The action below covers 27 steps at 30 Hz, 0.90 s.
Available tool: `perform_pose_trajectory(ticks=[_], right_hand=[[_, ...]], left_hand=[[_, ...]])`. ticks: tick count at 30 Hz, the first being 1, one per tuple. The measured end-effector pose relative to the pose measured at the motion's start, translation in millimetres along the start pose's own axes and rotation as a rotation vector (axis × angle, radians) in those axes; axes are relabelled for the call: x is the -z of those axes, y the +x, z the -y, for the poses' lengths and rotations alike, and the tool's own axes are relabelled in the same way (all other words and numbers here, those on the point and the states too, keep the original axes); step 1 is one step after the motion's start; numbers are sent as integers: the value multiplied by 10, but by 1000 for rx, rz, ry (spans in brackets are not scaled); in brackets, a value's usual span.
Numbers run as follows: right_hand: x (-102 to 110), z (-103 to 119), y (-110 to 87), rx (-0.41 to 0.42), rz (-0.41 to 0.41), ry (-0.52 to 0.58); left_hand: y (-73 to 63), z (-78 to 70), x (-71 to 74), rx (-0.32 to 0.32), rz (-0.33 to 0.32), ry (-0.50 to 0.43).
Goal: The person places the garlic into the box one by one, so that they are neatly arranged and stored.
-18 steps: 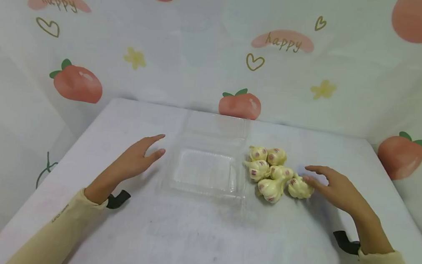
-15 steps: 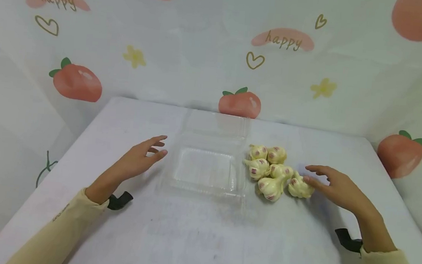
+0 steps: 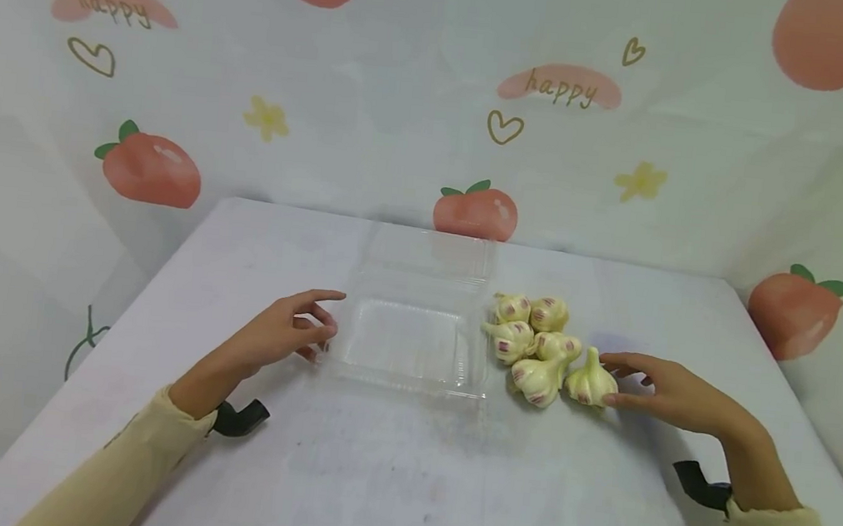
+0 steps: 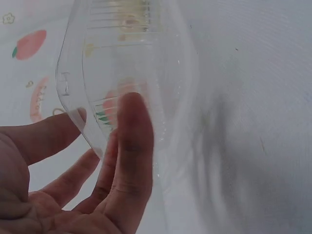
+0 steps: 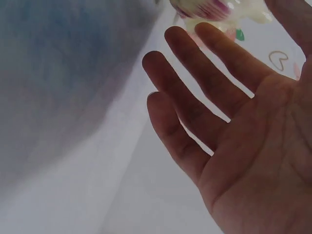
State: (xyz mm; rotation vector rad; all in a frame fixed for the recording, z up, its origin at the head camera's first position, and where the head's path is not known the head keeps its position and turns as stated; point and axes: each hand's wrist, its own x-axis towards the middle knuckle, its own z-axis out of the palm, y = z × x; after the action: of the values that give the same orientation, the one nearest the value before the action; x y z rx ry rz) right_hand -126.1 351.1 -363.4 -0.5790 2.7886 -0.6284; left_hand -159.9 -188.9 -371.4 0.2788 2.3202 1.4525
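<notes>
A clear plastic clamshell box (image 3: 410,341) sits mid-table with its lid (image 3: 426,252) folded back. At its left side, my left hand (image 3: 283,334) has thumb and fingers on either side of the rim; in the left wrist view the plastic edge runs between the fingers (image 4: 134,146). My right hand (image 3: 681,396) holds a garlic bulb (image 3: 591,385) lightly between thumb and fingertips, its stem pointing up. The right wrist view shows long, spread fingers (image 5: 195,83) with part of the garlic bulb (image 5: 209,9) beyond the tips.
Several other garlic bulbs (image 3: 539,380) are bunched against the box's right side. Behind the white-covered table (image 3: 373,476) hangs a cloth backdrop (image 3: 392,85) with a peach print. A black strap piece (image 3: 241,418) juts out below the left wrist.
My left hand has moved right and down onto the box's left rim. Under my right hand's fingers, the outermost garlic bulb has turned from lying on its side to stem-up.
</notes>
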Motion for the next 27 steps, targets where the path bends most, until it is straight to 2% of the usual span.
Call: perform_pose_trajectory(ticks=[5,12,20,27], right_hand=[[-54,21,56,29,-9,-4],[-128,44,84,77,-12,36],[-60,32,36,113,-28,49],[-65,13,52,124,-29,54]], left_hand=[[-35,-21,13,-37,-11,-55],[-108,-15,49,-3,-12,-132],[-145,0,32,-21,10,-190],[-164,-21,29,-7,-11,-207]])
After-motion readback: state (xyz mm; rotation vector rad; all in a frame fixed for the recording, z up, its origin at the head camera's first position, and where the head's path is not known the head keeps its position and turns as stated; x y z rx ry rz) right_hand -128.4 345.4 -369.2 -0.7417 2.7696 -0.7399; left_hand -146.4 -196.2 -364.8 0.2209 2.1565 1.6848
